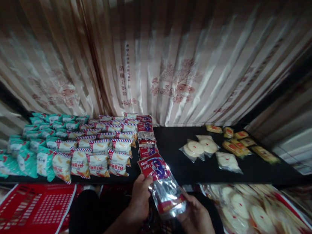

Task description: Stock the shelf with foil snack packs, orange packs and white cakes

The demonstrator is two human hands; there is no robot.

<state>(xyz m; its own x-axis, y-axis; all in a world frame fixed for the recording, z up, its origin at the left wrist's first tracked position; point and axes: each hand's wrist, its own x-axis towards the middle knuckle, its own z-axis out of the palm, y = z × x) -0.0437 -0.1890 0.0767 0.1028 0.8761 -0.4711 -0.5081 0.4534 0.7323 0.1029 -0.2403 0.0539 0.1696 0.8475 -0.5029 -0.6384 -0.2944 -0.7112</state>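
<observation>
A red and silver foil snack pouch (164, 182) is held tilted over the front edge of the black shelf (170, 141). My left hand (140, 196) pinches its left edge, thumb on the front. My right hand (197, 218) grips its lower right corner; its fingers are partly blurred and partly behind the pouch. Just beyond, more pouches of the same kind (145, 127) lie in a column on the shelf. Left of that column stand rows of white snack bags (96, 164) with striped tops.
Teal bags (26, 163) fill the shelf's left end. Round white packs (195, 148) and small yellow packs (236, 147) lie to the right. Below are a red basket (39, 207) and a container of round packs (237, 205). A pleated printed curtain (143, 58) hangs behind.
</observation>
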